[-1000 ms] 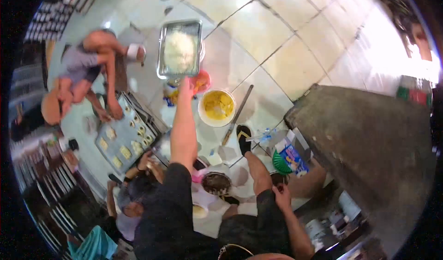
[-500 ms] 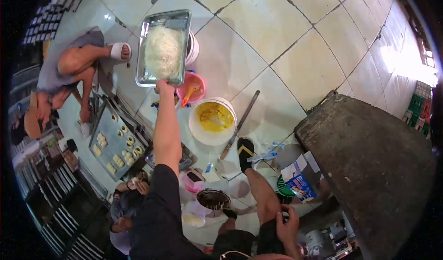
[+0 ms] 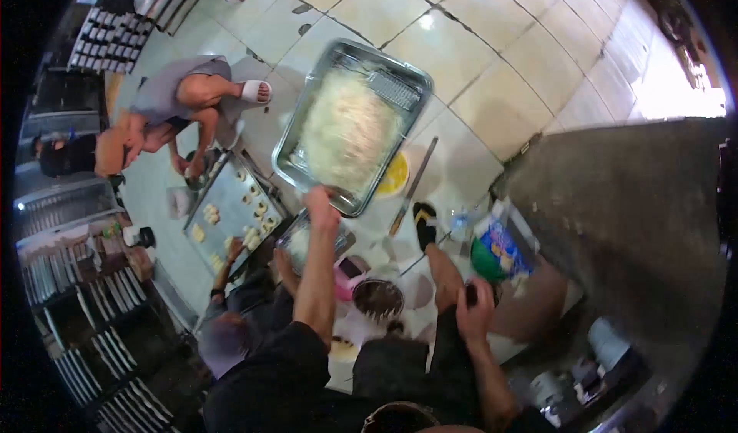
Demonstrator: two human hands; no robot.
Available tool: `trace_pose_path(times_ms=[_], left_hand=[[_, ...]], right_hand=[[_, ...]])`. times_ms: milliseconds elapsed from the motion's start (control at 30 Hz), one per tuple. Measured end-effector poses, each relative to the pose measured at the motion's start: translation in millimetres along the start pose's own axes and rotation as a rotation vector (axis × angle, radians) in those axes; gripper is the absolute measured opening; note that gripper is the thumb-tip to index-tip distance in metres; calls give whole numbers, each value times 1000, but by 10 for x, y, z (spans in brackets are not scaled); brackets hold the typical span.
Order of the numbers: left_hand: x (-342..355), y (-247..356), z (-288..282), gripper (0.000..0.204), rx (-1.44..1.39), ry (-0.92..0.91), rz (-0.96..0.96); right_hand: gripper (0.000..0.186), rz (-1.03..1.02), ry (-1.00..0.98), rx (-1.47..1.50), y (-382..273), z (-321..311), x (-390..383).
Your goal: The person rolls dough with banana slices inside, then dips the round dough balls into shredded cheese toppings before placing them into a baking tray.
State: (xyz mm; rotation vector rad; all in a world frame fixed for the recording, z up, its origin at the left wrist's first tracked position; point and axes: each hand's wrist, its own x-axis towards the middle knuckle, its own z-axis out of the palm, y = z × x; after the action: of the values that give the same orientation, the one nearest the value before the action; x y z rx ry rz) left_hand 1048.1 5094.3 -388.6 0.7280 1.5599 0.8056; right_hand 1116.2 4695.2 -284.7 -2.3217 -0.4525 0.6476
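My left hand [image 3: 321, 204] grips the near rim of a large metal tray [image 3: 292, 165] and holds it up above the floor. The tray is filled with pale shredded food [image 3: 346, 129], and a small metal grater [image 3: 393, 89] lies in its far corner. My right hand [image 3: 475, 311] rests on my right knee, fingers curled around a small dark thing I cannot make out. My right foot in a black sandal [image 3: 423, 225] sits on the tiled floor. A yellow bowl [image 3: 397, 178] peeks out from under the tray.
A person in grey [image 3: 165, 106] crouches at the left by a baking sheet with dough pieces [image 3: 227, 221]. Another person [image 3: 231, 318] sits below it. A dark bowl [image 3: 377, 298], pink container [image 3: 350, 271], long stick [image 3: 413, 187], colourful bag [image 3: 496, 248] and grey counter [image 3: 615, 225] surround me.
The tray has been lifted off the floor and drawn toward me by my left hand, now covering the yellow bowl. My right hand stays at my knee.
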Motion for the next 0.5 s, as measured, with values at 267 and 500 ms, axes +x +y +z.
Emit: trace_pose_path(times_ms=[267,500], left_hand=[[-3335,221,-1879,23,277,-388,115],[-4892,-299,-2770,23,453,-887,-120]], right_hand=[[52,-349,241,-66,-1288,-1032,-1607],[33,-30,255,-35,-796,-2076,-3467]])
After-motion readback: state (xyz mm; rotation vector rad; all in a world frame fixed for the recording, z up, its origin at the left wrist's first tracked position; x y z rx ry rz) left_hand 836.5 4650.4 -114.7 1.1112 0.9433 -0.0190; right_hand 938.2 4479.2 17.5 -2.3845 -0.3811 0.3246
